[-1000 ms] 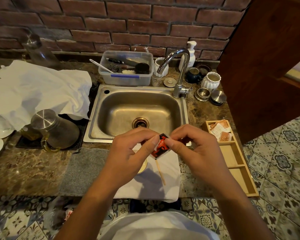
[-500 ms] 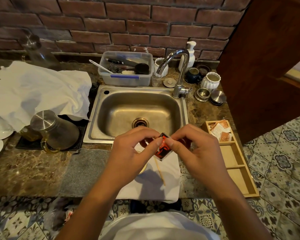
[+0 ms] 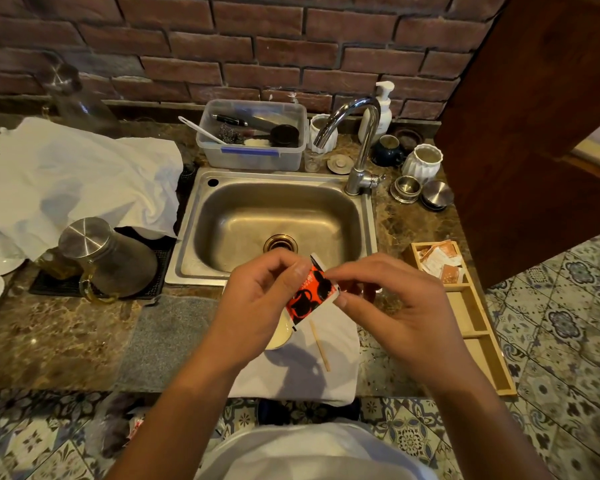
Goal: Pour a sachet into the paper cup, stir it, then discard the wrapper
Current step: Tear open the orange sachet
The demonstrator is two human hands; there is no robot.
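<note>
A red and black sachet (image 3: 310,296) is pinched between both hands above the counter's front edge. My left hand (image 3: 257,306) grips its upper left corner. My right hand (image 3: 395,306) holds its right edge with thumb and forefinger. The paper cup (image 3: 280,334) stands on a white cloth (image 3: 302,372) just under my left hand; only part of its pale rim and inside shows. A thin wooden stir stick (image 3: 320,346) lies on the cloth to the right of the cup.
A steel sink (image 3: 278,216) with a tap (image 3: 361,143) lies behind the hands. A wooden tray (image 3: 465,317) with more sachets sits at the right. A lidded glass jug (image 3: 101,258) and a crumpled white cloth (image 3: 73,181) are at the left. A grey mat (image 3: 167,341) lies beside the white cloth.
The sachet has tilted and more of its face now shows, with its lower corner hanging toward the cup. Both hands have stayed nearly in place.
</note>
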